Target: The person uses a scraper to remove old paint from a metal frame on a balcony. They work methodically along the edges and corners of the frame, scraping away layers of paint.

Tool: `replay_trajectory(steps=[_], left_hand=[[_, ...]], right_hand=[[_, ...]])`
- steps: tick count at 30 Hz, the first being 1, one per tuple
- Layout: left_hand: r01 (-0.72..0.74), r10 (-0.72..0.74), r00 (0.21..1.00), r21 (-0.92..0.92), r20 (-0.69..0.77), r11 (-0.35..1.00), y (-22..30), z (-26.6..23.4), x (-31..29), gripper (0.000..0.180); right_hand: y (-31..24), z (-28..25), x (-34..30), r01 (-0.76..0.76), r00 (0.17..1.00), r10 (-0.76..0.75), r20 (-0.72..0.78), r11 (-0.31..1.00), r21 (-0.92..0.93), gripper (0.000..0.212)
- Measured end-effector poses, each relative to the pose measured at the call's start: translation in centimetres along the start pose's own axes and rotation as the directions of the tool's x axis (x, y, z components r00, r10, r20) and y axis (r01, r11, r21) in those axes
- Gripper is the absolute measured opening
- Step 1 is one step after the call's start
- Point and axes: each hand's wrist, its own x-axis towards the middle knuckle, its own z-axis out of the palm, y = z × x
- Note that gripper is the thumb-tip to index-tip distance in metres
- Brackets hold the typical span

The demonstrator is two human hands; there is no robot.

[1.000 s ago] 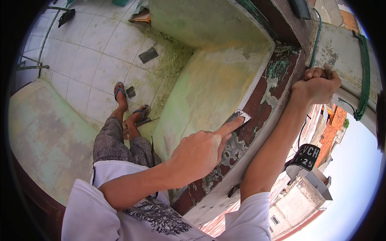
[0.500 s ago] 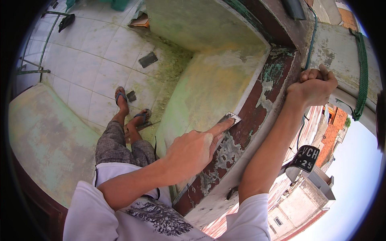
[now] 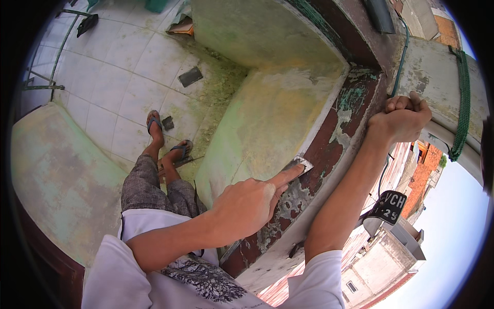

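Note:
My left hand point(image 3: 244, 203) grips a small flat scraper point(image 3: 307, 164), its handle hidden in the palm. The index finger lies stretched along the scraper's whitish, dusty blade. That blade rests at the inner edge of a ledge point(image 3: 325, 148) with flaking dark red paint, grey bare patches and green traces. Beyond the ledge, my right hand point(image 3: 400, 121) is curled closed beside the wall corner and a pale pipe point(image 3: 446, 132). What its fingers hold, if anything, is hidden.
Below the ledge stands a stained green-yellow wall point(image 3: 278, 113). Dark flat pieces point(image 3: 190, 77) lie on the white tiled floor point(image 3: 131, 95) near my sandalled feet. A green strap point(image 3: 461, 103) hangs at the far right, above a black plate point(image 3: 387, 207). Rooftops and sky show beyond the ledge.
The scraper in my left hand has slid a little along the ledge toward me. My right hand stays by the corner, and the whole view has shifted slightly.

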Motion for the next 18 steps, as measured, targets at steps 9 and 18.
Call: replay_trajectory(steps=[9,18], left_hand=[[0.059,-0.057,0.996,-0.028,0.070,0.998,0.9,-1.5,1.8,0.049],[0.095,-0.093,0.992,-0.023,0.080,0.995,1.6,-2.1,2.8,0.048]], right_hand=[[0.2,0.0,0.4,-0.019,1.000,0.019,-0.004,0.999,0.032,0.033],[0.1,-0.1,0.3,-0.026,1.000,0.026,-0.003,0.999,0.019,0.029]])
